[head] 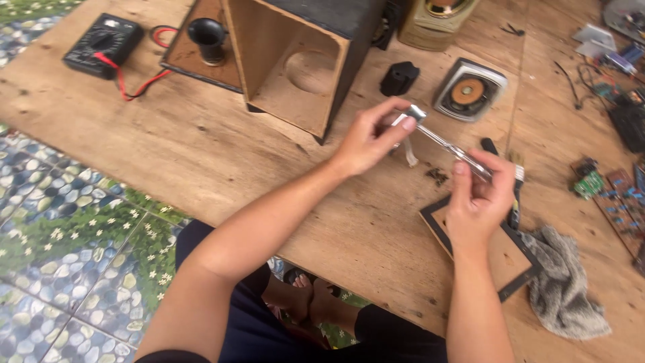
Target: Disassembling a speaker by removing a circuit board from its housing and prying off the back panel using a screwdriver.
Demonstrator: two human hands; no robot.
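My left hand pinches the upper end of a thin, clear, shiny strip, where a small silvery piece sits. My right hand grips the strip's lower end between thumb and fingers. The strip stretches diagonally between both hands, above a wooden board that lies on the floor. A short white piece hangs down below my left hand.
An open wooden speaker box stands behind my hands, with a black multimeter and red lead at far left. A small speaker driver, a black part, a flat panel, a grey rag and circuit boards lie to the right.
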